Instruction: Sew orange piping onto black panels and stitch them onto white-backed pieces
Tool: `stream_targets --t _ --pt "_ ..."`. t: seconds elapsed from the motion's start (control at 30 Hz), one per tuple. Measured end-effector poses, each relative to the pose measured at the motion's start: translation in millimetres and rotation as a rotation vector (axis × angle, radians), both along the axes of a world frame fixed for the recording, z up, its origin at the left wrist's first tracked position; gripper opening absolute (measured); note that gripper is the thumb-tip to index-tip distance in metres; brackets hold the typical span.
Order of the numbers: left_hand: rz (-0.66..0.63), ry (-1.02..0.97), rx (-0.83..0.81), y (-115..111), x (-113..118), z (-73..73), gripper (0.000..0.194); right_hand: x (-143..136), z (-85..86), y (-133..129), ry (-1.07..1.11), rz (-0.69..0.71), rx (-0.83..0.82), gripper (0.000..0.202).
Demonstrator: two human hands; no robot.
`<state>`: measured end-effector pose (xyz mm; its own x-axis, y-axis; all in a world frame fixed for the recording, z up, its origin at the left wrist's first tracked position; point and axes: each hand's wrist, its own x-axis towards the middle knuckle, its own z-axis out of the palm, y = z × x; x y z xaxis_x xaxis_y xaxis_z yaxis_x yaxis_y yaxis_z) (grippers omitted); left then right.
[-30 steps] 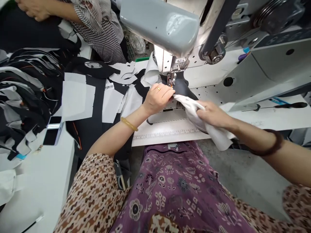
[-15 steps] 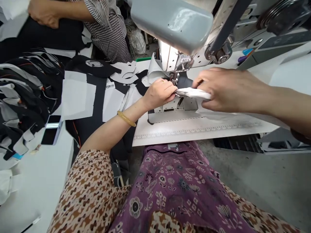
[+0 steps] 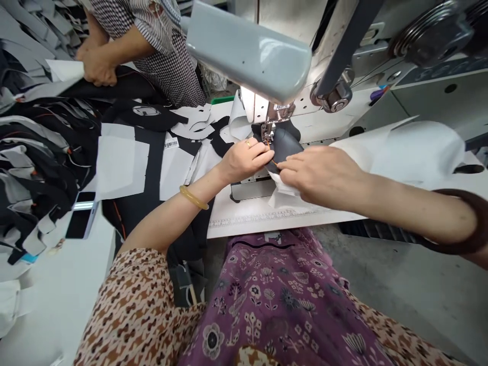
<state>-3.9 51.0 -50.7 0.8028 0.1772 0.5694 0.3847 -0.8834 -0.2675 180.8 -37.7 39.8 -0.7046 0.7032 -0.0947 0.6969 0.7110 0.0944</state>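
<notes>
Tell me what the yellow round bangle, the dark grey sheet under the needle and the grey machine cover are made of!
Yellow round bangle: polished stone or plastic, maybe; it looks smooth and cloudy.
Dark grey sheet: probably smooth, dull fabric, as it looks thin and bendy.
Grey machine cover: perhaps painted metal, or plastic; it reflects light.

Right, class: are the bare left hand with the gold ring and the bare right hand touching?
Apart: the head view shows a sliver of smooth dark fabric between the fingertips of the left hand and right hand.
</notes>
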Motion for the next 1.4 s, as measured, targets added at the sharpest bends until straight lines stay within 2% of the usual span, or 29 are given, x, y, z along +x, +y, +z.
stream_targets --t 0.13,0.23,0.43,0.57,0.7,0.87,0.93,1.1,1.23,1.4 --pt "-0.010 -0.078 0.078 -7.4 -2.2 -9.3 0.020 9.1 -16.4 -2.0 0.003 0.042 0.022 0.022" --pt "0.035 -0.196 0.131 -14.3 1.5 -20.3 0.018 16.5 -18.8 1.3 0.030 0.003 0.018 0.021" --pt "0.178 -0.298 -0.140 -18.3 8.2 -32.7 0.020 20.4 -11.5 9.3 0.048 -0.045 -0.016 0.017" --pt "0.214 -0.361 -0.085 -15.5 9.1 -28.1 0.020 16.4 -4.0 16.5 0.018 -0.091 -0.068 0.015" --pt "0.155 -0.342 -0.008 -12.8 10.9 -19.7 0.021 15.6 1.2 24.8 0.000 -0.157 -0.077 0.010" --pt "0.189 -0.189 0.013 -2.7 13.6 -5.1 0.038 14.0 11.2 33.8 0.058 -0.288 -0.044 0.005" --pt "0.147 -0.119 0.008 2.7 12.1 2.5 0.040 11.6 15.7 36.9 0.069 -0.339 -0.032 0.005" --pt "0.071 0.011 -0.079 11.1 7.2 17.5 0.044 8.4 20.6 42.4 0.078 -0.360 -0.005 0.006" --pt "0.049 0.046 -0.043 15.2 10.1 17.1 0.045 7.6 24.8 43.2 0.109 -0.397 -0.055 0.008" --pt "0.076 -0.067 -0.038 13.0 12.4 4.4 0.042 -5.2 26.6 28.6 0.007 -0.372 -0.073 0.005"
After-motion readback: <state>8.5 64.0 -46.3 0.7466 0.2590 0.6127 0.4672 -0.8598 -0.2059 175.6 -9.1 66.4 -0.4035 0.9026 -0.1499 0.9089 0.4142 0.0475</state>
